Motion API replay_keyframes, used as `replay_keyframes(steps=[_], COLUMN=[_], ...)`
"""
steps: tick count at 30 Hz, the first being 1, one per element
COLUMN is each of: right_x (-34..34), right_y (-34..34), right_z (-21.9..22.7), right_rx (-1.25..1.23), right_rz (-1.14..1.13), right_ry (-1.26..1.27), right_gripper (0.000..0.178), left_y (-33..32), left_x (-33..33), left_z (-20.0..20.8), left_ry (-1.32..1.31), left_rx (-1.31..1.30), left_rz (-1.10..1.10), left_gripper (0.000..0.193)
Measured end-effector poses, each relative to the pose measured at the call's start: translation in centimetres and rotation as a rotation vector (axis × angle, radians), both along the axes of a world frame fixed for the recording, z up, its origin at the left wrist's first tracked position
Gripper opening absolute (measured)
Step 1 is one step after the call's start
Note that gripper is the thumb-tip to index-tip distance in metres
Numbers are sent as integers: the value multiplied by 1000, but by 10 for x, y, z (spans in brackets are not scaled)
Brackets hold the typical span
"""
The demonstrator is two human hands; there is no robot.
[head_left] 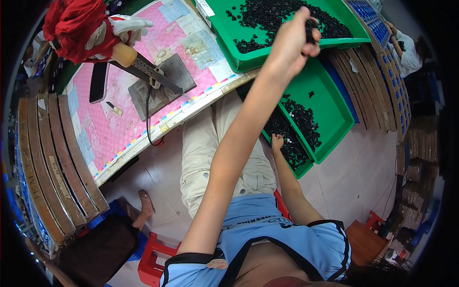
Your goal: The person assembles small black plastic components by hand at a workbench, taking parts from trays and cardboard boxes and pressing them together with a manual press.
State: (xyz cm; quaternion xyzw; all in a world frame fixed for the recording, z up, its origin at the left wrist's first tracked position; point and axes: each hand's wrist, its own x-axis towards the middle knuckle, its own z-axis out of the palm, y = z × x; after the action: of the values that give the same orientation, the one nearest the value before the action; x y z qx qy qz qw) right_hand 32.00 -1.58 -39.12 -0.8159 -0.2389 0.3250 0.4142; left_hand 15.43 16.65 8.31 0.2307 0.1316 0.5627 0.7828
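Observation:
My left hand (295, 40) is raised over the front edge of the upper green tray (248, 60). Its fingers are curled around small black parts (311, 27). Inside that tray lies a wide spread of similar black pieces (267, 19). Lower down, my right hand (277, 140) is at the left side of a divided green tray (334, 119), beside black pieces (287, 153) in the left compartment. Its fingers are closed, and whatever they may hold is too small to make out. More black pieces (306, 119) lie in the right compartment.
On the pink-covered table (167, 28) a wooden-handled metal tool (143, 67), wrapped in red cloth, rests over a grey plate (167, 88) with a cord. Nearby are a phone (99, 82) and a small blade (114, 109). Stacked boards (62, 162) stand left. Another person (409, 55) is at far right.

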Motion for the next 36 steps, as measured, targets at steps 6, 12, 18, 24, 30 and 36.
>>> replay_keyframes(steps=[6,12,18,24,30,36], right_x=[28,29,14,18,28,18], right_y=[-6,-8,-2,-6,-6,-4], right_z=[-41,-63,-21,-14,-22,-15], right_rx=[-74,-69,-67,-130,16,28], right_rz=[14,145,96,148,55,102], right_ry=[-146,-187,-206,-336,-56,-93], right_gripper=[23,22,25,23,23,17], left_y=[-77,-157,-216,-193,-169,-169], left_x=[2,-59,-175,-318,-380,-383], left_z=[15,-4,-27,-60,-89,-98], left_ry=[105,368,239,856,1941,2125], left_rx=[49,38,-309,-295,-57,135], left_rz=[-278,-408,81,931,1302,1299], left_gripper=[31,34,34,30,20,14])
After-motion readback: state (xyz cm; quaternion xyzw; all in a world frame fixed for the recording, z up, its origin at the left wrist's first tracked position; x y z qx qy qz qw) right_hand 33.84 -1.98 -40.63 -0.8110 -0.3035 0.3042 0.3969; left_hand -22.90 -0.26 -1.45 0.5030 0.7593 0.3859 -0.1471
